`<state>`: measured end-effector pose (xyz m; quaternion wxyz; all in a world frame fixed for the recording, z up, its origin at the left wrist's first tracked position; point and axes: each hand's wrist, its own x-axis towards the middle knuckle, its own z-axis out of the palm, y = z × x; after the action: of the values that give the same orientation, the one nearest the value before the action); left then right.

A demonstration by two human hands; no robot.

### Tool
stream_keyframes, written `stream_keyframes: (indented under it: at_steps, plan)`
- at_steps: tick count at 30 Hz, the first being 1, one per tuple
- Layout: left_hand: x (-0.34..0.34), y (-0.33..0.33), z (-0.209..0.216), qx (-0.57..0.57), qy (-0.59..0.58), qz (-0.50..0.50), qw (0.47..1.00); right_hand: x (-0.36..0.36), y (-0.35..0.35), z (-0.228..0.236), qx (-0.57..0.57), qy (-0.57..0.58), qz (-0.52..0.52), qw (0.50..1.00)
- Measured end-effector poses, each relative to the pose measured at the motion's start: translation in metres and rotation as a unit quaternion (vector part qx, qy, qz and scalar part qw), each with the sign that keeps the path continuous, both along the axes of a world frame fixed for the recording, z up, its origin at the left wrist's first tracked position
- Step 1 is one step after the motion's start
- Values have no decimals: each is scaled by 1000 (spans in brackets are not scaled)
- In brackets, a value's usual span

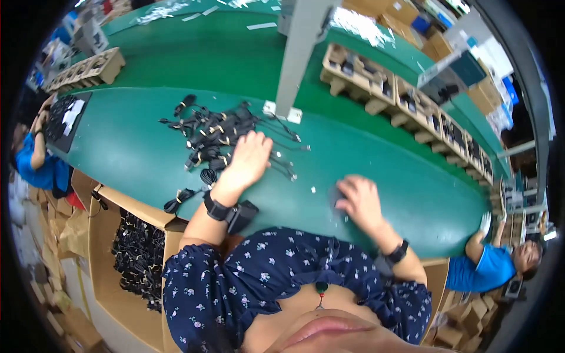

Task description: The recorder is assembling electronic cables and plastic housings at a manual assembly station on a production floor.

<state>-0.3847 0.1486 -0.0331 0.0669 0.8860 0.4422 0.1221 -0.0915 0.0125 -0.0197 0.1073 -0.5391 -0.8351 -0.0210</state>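
Your flowered blue sleeves [282, 276] fill the bottom of the view, and both forearms reach out from them onto the green worktop [147, 153].

Judging by how things lie, you are at the picking step: drawing one cable out of the heap to work on it. Your left hand [250, 156] lies flat and spread on the near edge of the pile of bundled black cables [215, 132], palm down, with loose thin leads [285, 159] trailing out from under its fingers toward the right. Your right hand [360, 201] is well apart from the pile, curled loosely over a small dark piece [336, 197] on the worktop; motion blur hides whether it pinches it or only covers it.

The next move probably calls for closing the left fingers on a single bundle and lifting it free without dragging its neighbours, since the leads are tangled together.

Around you, from big to small:
- an open cardboard box [126, 259] at your left side, holding more black cables;
- a grey post [300, 53] standing just behind the pile, limiting reach beyond it;
- cardboard trays [406, 100] of dark parts along the far edge;
- a black block [242, 215] beside your left wrist;
- one looped cable [179, 200] at the worktop's near edge.

Two co-workers in blue sit at either end.
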Motion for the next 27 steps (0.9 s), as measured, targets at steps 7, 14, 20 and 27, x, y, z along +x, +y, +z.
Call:
stream_keyframes:
  at_steps: [7, 14, 20, 27]
  plan:
    - [14, 7, 1, -49, -155, -57, 985, 68, 27, -3, 97, -9, -213, 972]
    - [46, -12, 3, -121, -259, -146, 947, 96, 9, 31, 72, -2, -258, 963]
    - [41, -15, 13, -16, -354, -96, 930, 89, 7, 11, -71, -1, -245, 967]
    - [53, -26, 1, 1, -306, -209, 929, 78, 2, 33, -145, -47, -292, 944]
